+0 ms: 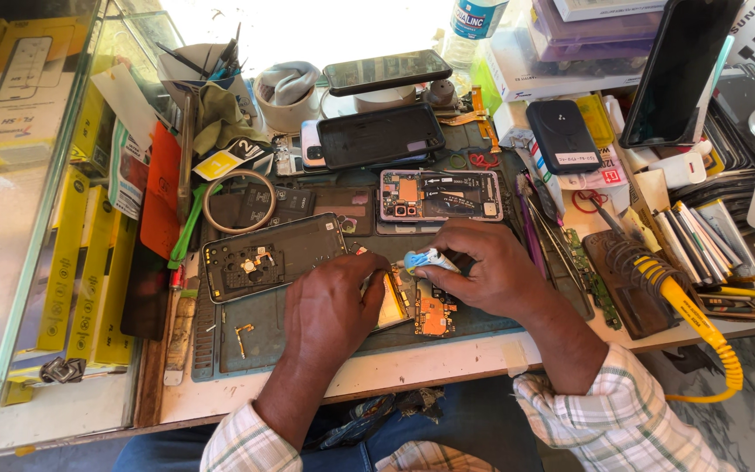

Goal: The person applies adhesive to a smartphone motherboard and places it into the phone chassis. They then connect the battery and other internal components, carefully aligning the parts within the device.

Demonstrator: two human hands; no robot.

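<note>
**A:** Centre of the frame, lower half?

**B:** Two bare hands over a dark work mat. Left hand curled, fingers bent down and pressed onto a small framed part with a pale orange-lit face, likely pinning it flat against the mat. Right hand closed in a pinch around a small white and blue tube, nozzle end aimed left and down toward that part, probably for steady dosing.

**A:** Look of the part itself?

**B:** Thin, rectangular, dark rim, mostly hidden under the left fingers. Just right of it, below the right hand, a circuit board with orange patches and metal shields, lying flat on the mat.

**A:** Nearby, to the left?

**B:** An opened phone back shell, dark grey, inner side up, tilted across the mat, set beside the hands, seemingly within easy reach. Below it, a small gold-coloured flex piece, apart from everything.

**A:** Above the hands?

**B:** A second opened phone, insides exposed, orange and silver parts showing. Higher up, a phone face down in a black case, then another dark phone resting on a round stand.

**A:** Right edge?

**B:** A soldering iron with a yellow coiled cord parked in a brown holder, off the mat. Tweezers and thin tools laid alongside the mat's right border. Stacks of boxes and flat parts in the upper right.

**A:** Left edge?

**B:** A glass counter top with yellow boxes beneath.
</note>
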